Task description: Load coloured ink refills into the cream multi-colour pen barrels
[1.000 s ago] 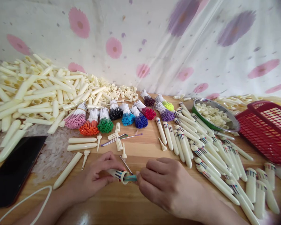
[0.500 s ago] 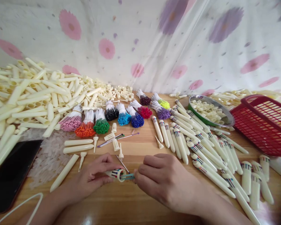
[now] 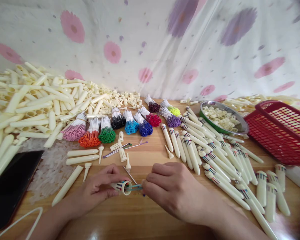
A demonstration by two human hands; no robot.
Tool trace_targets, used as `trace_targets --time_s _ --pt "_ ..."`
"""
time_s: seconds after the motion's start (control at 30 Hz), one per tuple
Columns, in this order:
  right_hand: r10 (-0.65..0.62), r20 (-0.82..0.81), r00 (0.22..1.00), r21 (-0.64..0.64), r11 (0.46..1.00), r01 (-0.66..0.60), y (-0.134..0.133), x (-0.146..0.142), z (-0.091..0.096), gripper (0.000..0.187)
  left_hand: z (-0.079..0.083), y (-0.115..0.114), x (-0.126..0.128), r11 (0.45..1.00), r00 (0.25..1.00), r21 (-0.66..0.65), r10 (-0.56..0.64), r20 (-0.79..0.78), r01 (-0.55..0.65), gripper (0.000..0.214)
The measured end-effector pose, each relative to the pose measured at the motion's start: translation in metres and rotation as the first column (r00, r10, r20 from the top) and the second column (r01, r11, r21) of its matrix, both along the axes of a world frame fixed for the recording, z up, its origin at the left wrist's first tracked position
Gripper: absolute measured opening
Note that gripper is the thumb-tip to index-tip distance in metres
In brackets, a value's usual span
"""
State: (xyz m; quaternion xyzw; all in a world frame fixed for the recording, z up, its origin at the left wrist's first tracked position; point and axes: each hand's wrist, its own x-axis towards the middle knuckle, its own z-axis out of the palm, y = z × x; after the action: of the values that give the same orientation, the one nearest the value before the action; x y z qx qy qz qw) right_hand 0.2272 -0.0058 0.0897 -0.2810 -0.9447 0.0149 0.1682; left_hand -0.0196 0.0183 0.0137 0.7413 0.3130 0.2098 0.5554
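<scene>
My left hand (image 3: 97, 190) is closed around a cream pen barrel (image 3: 122, 187) with coloured stripes near its open end, held low over the wooden table (image 3: 150, 156). My right hand (image 3: 173, 190) pinches thin refills (image 3: 135, 187), teal among them, whose ends sit in the barrel's mouth. The two hands almost touch. Just beyond them lie loose refills (image 3: 126, 147) and small cream tips (image 3: 122, 154).
Bundles of coloured refills (image 3: 107, 130) stand in a row mid-table. A heap of cream barrels (image 3: 35, 103) fills the left. Finished pens (image 3: 215, 156) lie at right, beside a green bowl (image 3: 240, 128) and red basket (image 3: 280, 133). A black phone (image 3: 10, 186) sits front left.
The hands have stayed together over the same spot; the refills sit a little further out of the barrel's mouth. The view has shifted slightly.
</scene>
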Motion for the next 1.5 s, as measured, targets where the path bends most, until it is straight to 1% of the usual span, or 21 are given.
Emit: trace_targets --time_s 0.2,0.3,0.53,0.63,0.7,0.8,0.87,0.93,1.0,1.07,1.17,1.23,1.27,1.33,1.37,1.43,1.47,1.5 --pt "0.012 -0.031 0.999 0.007 1.0 -0.011 0.0 0.0 0.0 0.026 0.001 0.001 0.0 1.0 1.0 0.025 -0.016 -0.02 0.016 0.033" --pt "0.004 -0.034 0.999 0.02 1.0 -0.003 0.0 -0.001 0.0 0.026 0.002 0.0 0.001 1.0 0.999 0.011 -0.016 -0.032 0.016 0.034" --pt "-0.009 -0.05 0.999 0.031 0.999 0.011 -0.001 -0.001 -0.001 0.027 0.003 0.0 0.003 1.0 1.0 -0.026 -0.012 0.007 0.012 0.033" --pt "0.023 -0.069 0.997 0.033 0.999 -0.02 0.0 0.0 -0.002 0.026 0.003 0.0 0.004 0.998 0.999 -0.054 -0.03 0.015 0.03 0.034" --pt "0.038 -0.07 0.997 0.043 0.998 -0.035 0.0 0.001 -0.002 0.026 0.003 0.0 0.004 0.995 0.998 -0.078 -0.058 -0.007 0.058 0.037" --pt "0.02 -0.069 0.997 0.049 0.999 -0.017 0.0 0.002 -0.002 0.031 0.003 -0.003 0.003 0.978 0.995 -0.188 -0.097 -0.023 0.091 0.04" --pt "0.004 -0.085 0.996 0.02 1.0 -0.002 0.002 0.002 -0.003 0.034 0.003 -0.005 0.003 0.953 0.995 -0.287 -0.103 -0.003 0.097 0.04" --pt "-0.019 -0.116 0.993 -0.056 0.998 0.012 0.004 0.002 -0.006 0.032 0.003 -0.007 0.004 0.938 0.995 -0.331 -0.097 0.026 0.1 0.04" --pt "-0.049 -0.153 0.987 -0.151 0.988 0.026 0.007 0.001 -0.008 0.027 0.003 -0.008 0.005 0.946 0.997 -0.314 -0.065 0.049 0.077 0.038" --pt "-0.079 -0.172 0.982 -0.219 0.975 0.04 0.009 0.002 -0.009 0.023 0.002 -0.007 0.005 0.962 0.998 -0.273 -0.006 0.056 0.021 0.036" --pt "-0.112 -0.192 0.975 -0.245 0.968 0.063 0.013 0.007 -0.008 0.021 0.002 -0.005 0.006 0.973 0.993 -0.217 0.095 0.065 -0.079 0.032" --pt "-0.16 -0.197 0.967 -0.27 0.957 0.103 0.017 0.012 -0.01 0.018 0.003 -0.004 0.006 0.974 0.986 -0.188 0.146 0.076 -0.129 0.029" --pt "-0.206 -0.183 0.961 -0.288 0.946 0.148 0.021 0.014 -0.012 0.017 0.004 -0.003 0.007 0.971 0.981 -0.177 0.176 0.084 -0.159 0.027" --pt "-0.339 -0.076 0.938 -0.308 0.902 0.302 0.029 0.018 -0.021 0.015 0.007 -0.003 0.008 0.96 0.967 -0.173 0.237 0.094 -0.219 0.022" --pt "-0.418 0.011 0.908 -0.294 0.867 0.403 0.034 0.018 -0.028 0.015 0.008 -0.002 0.009 0.951 0.958 -0.185 0.268 0.105 -0.246 0.021" --pt "-0.538 0.203 0.818 -0.211 0.792 0.573 0.043 0.017 -0.044 0.014 0.009 -0.002 0.011 0.932 0.942 -0.234 0.312 0.124 -0.278 0.021" --pt "-0.58 0.272 0.768 -0.166 0.758 0.631 0.047 0.015 -0.052 0.012 0.009 -0.002 0.011 0.92 0.935 -0.262 0.331 0.128 -0.29 0.022" --pt "-0.596 0.316 0.738 -0.136 0.742 0.657 0.05 0.013 -0.06 0.011 0.009 -0.002 0.012 0.907 0.926 -0.286 0.355 0.13 -0.308 0.024"
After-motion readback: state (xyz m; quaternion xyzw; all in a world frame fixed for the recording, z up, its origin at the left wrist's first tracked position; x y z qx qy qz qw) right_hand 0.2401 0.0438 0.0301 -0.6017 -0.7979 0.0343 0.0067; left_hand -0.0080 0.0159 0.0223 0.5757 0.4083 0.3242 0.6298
